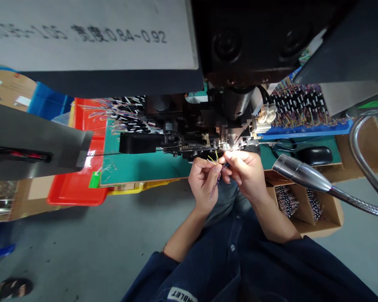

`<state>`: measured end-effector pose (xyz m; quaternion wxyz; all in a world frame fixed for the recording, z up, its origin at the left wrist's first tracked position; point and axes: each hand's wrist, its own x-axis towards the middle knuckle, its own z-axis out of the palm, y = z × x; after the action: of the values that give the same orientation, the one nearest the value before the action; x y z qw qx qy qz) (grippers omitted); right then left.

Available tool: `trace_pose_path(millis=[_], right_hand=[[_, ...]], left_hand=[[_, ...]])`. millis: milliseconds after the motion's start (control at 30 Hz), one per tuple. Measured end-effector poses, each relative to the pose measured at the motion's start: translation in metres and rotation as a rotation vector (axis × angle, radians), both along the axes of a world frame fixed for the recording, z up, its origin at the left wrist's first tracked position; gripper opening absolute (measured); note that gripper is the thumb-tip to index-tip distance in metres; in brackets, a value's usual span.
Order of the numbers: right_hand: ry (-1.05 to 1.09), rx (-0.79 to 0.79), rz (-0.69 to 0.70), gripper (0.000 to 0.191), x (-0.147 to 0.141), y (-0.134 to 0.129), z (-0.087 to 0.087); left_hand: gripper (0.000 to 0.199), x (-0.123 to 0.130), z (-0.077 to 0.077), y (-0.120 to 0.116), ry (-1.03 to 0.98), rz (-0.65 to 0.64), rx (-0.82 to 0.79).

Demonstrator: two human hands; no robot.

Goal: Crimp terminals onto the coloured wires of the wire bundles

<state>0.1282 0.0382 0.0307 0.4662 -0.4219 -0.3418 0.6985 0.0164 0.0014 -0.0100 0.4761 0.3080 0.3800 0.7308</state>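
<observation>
My left hand (pixel 205 182) is closed in a pinch around a small bunch of thin coloured wires (pixel 213 193). Yellow ends fan out above its fingertips and dark purple strands hang below. Close beside it, my right hand (pixel 247 170) pinches at the lit working point of a black crimping press (pixel 204 134). A wire of the same bunch seems to run between its thumb and forefinger, though the fingers hide most of it. Both hands touch or nearly touch at the wires. A dark terminal strip (pixel 104 154) feeds along the press from the left.
A gooseneck lamp (pixel 302 173) reaches in from the right, near a black mouse (pixel 315 155) and scissors (pixel 285 145). Bundled wire assemblies lie in a blue tray (pixel 305 133). Red trays (pixel 77 191) stand left. Below right sits a divided cardboard box (pixel 329 224).
</observation>
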Motion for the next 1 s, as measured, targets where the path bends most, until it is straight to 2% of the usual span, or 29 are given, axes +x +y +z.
trace_pose_path(millis=[300,500,600,767,867,1000], right_hand=[[-0.045,0.030,0.007,0.044,-0.001,0.000,0.004],[-0.178,0.152,0.061,0.039,0.005,-0.004,0.013],[-0.266,0.249,0.045,0.030,0.005,-0.006,0.015],[-0.490,0.437,-0.036,0.029,0.006,-0.007,0.017],[-0.514,0.446,-0.064,0.028,0.008,-0.008,0.017],[-0.413,0.357,-0.069,0.027,0.008,-0.009,0.013]], left_hand=[[0.035,-0.001,0.002,-0.002,0.021,0.006,-0.059],[0.031,-0.003,0.000,-0.007,0.017,-0.054,-0.062],[0.028,-0.003,-0.001,-0.009,0.023,-0.075,-0.057],[0.032,-0.003,0.002,-0.009,0.102,0.013,-0.069],[0.031,-0.004,0.002,-0.008,0.130,0.038,-0.054],[0.028,-0.005,-0.001,-0.009,0.142,0.024,-0.071]])
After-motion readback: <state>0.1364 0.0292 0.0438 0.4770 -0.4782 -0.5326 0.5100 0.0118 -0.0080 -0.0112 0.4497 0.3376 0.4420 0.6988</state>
